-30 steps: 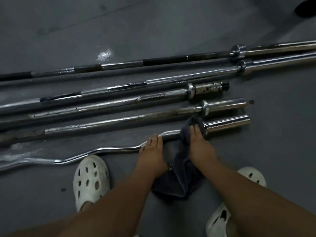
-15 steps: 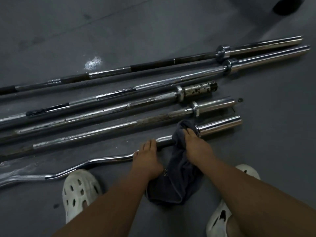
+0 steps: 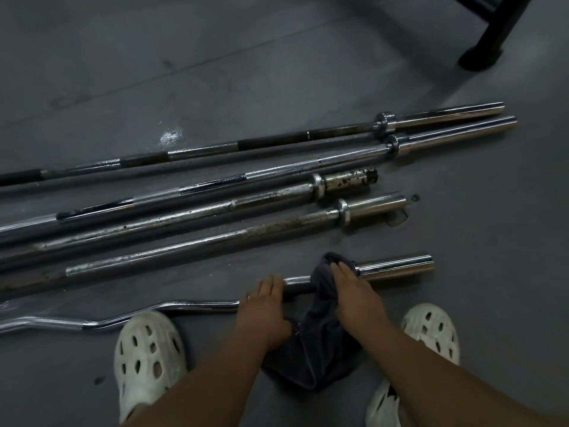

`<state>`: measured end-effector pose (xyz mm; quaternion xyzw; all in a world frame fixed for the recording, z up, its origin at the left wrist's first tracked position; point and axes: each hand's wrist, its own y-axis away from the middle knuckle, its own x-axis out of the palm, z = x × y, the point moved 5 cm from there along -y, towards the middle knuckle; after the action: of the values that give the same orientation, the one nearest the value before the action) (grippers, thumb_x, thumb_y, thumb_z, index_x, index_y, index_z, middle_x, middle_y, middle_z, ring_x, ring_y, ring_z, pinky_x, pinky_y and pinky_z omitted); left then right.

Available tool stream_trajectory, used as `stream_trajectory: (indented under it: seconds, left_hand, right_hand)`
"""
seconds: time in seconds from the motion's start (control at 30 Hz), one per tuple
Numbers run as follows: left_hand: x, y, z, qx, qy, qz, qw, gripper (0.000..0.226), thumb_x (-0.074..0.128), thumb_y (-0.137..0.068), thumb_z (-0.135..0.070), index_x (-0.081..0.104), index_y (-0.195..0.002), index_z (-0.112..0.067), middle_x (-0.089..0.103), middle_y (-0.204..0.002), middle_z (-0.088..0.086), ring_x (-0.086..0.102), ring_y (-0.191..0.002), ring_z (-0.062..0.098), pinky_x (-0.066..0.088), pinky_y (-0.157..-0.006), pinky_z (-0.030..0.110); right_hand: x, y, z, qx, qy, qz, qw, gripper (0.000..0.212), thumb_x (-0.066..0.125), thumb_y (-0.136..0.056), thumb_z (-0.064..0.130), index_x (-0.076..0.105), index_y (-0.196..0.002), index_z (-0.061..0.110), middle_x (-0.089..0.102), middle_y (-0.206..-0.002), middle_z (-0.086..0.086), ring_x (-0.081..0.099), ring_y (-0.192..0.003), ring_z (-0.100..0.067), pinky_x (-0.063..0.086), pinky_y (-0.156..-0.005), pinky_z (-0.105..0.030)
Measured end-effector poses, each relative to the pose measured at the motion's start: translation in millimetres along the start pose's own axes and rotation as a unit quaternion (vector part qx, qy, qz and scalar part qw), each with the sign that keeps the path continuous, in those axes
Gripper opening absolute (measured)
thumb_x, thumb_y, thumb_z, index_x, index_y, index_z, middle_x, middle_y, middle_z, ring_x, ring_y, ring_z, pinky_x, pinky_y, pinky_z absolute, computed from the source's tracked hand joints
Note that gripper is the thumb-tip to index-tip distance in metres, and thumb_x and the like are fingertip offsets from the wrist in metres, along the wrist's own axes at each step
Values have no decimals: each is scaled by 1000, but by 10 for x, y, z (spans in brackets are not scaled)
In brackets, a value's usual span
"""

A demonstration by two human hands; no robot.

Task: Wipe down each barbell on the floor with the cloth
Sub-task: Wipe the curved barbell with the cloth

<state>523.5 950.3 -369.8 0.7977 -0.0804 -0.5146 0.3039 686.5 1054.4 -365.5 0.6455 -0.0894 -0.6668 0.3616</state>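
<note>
Several barbells lie side by side on the grey floor. Nearest me is a chrome curl bar [image 3: 197,304] with a wavy shaft and a shiny sleeve [image 3: 397,267] at its right end. My left hand [image 3: 261,306] grips the shaft just left of a dark grey cloth [image 3: 320,331]. My right hand [image 3: 357,295] presses the cloth over the bar next to the sleeve's collar, fingers curled over it. The rest of the cloth hangs down onto the floor between my arms. Beyond lie a rusty straight bar [image 3: 215,241], a spotted bar [image 3: 191,215] and two long bars [image 3: 277,167], [image 3: 271,142].
My white perforated clogs [image 3: 147,355], [image 3: 431,331] stand on the floor either side of my arms. A black metal frame leg [image 3: 486,41] stands at the top right. A pale scuff [image 3: 171,137] marks the floor behind the bars. A small dark ring [image 3: 415,197] lies by one sleeve end.
The view has tilted upward, so the bars sit lower in the frame and the black frame leg appears. Both hands stay on the curl bar, the right one still on the cloth near the collar.
</note>
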Motion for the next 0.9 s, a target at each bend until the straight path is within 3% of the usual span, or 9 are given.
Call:
stream_trajectory:
  seconds: [0.1,0.2,0.33,0.4,0.5,0.63,0.7,0.8,0.9]
  left_hand:
    - [-191,-6,-76,11,1,-32,999,98,55,-82,-48,-2,-156,-20,-7,-165,6,2,-151,28,16,-120,47]
    - [-427,-8,-223,23,23,-38,999,97,53,-82,-47,-3,-157,-23,-7,-165,4,4,-151,27,16,-120,46]
    - [-694,90,-535,69,202,5,977,83,60,-69,-45,31,-146,-34,54,-139,3,56,-120,18,46,-95,28]
    - [-808,181,-665,77,275,-7,958,69,69,-76,-38,42,-139,-34,64,-125,-1,60,-105,13,46,-84,24]
    - [-1071,326,-750,70,348,-113,928,40,65,-83,-18,59,-120,-29,70,-110,-2,65,-102,17,52,-83,30]
    - [-1498,654,-898,97,334,-213,913,30,60,-81,-13,63,-105,-29,71,-96,-3,66,-88,16,53,-75,32]
    - [-1684,841,-971,123,316,-242,909,28,60,-80,-13,61,-102,-30,69,-94,-5,65,-85,14,52,-73,32]
    - [-1905,1069,-1069,152,264,-273,913,27,59,-83,-14,60,-106,-27,70,-100,-2,64,-90,17,51,-73,33]
    - [-2035,1160,-1150,164,206,-271,926,34,58,-82,-14,56,-113,-26,68,-109,0,64,-98,21,52,-77,35]
  right_hand:
    - [-136,146,83,-24,-28,-50,998,78,54,-89,9,18,-156,27,16,-163,5,38,-135,-35,41,-106,-41]
    - [-324,326,195,-69,-84,-135,985,48,55,-84,7,55,-130,20,48,-135,-4,50,-114,-31,47,-89,-38]
    - [-741,481,349,-92,-260,-202,940,16,51,-71,15,62,-83,13,55,-98,-6,58,-89,-30,50,-76,-44]
    - [-1000,578,439,-108,-315,-212,919,10,50,-71,17,57,-76,12,50,-91,-2,55,-81,-23,50,-73,-43]
    - [-1303,785,442,-122,-348,-262,892,7,59,-78,13,60,-84,17,48,-98,6,54,-85,-16,47,-75,-33]
    - [-1443,1070,346,-106,-354,-299,880,54,66,-83,22,51,-135,26,28,-152,7,42,-124,-10,37,-95,-23]
    - [-1439,1183,339,-95,-367,-288,879,68,66,-85,29,38,-148,30,14,-161,7,35,-138,-15,36,-102,-26]
    - [-1529,1368,420,-131,-394,-290,862,69,62,-83,41,40,-147,31,38,-152,4,44,-133,-15,40,-103,-27]
    - [-1704,1476,441,-133,-420,-292,849,47,61,-87,28,54,-132,35,66,-115,5,61,-106,-15,47,-82,-28]
